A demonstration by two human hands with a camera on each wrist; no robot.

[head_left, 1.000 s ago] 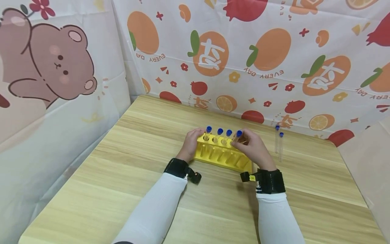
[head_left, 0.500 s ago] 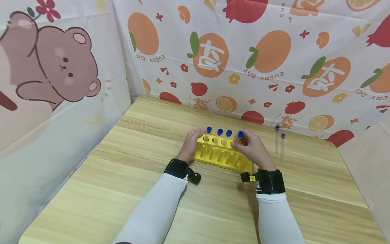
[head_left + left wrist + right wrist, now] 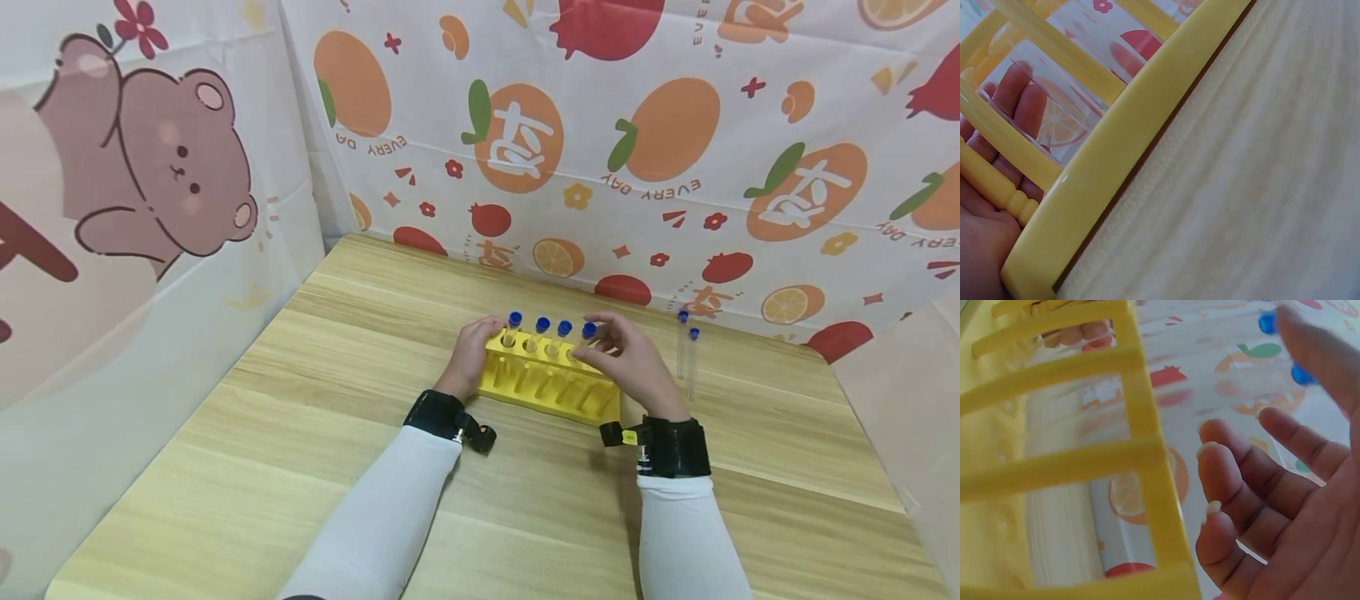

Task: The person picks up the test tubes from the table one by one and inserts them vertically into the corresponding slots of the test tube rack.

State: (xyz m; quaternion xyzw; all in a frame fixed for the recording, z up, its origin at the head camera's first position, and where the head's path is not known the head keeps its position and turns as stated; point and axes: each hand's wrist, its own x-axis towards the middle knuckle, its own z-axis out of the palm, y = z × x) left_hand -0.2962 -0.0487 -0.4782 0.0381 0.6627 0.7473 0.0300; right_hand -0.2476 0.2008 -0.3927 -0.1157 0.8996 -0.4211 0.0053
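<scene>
A yellow test tube rack [image 3: 542, 404] stands on the table, with several clear, blue-capped test tubes in a row in its upper holes. My left hand [image 3: 467, 357] grips the rack's left end; in the left wrist view its fingers [image 3: 1030, 109] show behind the posts. The rightmost racked test tube [image 3: 588, 332] stands slightly tilted in its hole. Around that tube's top, my right hand [image 3: 633, 367] has thumb and fingers spread apart. Seen from the right wrist, the loosely bent fingers [image 3: 1219, 472] hold nothing, and the thumb overlaps a blue cap [image 3: 1267, 323].
Two more blue-capped test tubes, a farther one [image 3: 682, 350] and a nearer one [image 3: 692, 371], lie to the right of my right hand. Fruit-printed cloth [image 3: 585, 225] hangs along the table's back edge, and a bear-printed cloth [image 3: 180, 200] hangs at the left.
My right hand has loosened its fingers from the rightmost racked tube and shifted slightly right; that tube now leans less. The left hand keeps its grip on the rack.
</scene>
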